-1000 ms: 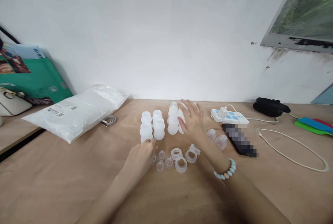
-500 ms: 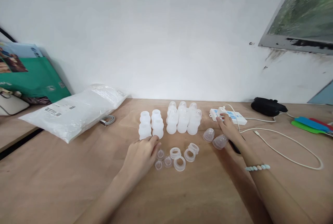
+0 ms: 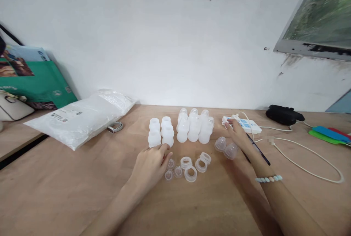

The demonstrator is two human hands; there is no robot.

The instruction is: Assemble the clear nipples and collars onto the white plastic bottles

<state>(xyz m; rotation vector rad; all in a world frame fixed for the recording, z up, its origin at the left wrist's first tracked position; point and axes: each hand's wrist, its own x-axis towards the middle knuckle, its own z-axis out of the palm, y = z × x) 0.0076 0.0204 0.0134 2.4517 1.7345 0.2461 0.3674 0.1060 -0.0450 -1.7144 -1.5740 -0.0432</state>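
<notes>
My left hand is low over the table, just in front of two rows of frosted white bottles. Its thumb and forefinger are apart, with nothing visible between them; the other fingers are partly hidden. By its thumb lie several clear nipples, with several translucent collar rings to their right. My right hand reaches over the table with fingers stretched out, beside two clear dome caps and in front of a white power strip. Several domed, capped bottles stand between the hands.
A white plastic parcel and a grey looped band lie at left, near a green bag. At right are a black pouch, a white cable, a dark pen-like stick and coloured paddles.
My right hand has shifted slightly left across the power strip, uncovering more of the dark stick beside it. The view has moved a little; my left hand stays by the bottles.
</notes>
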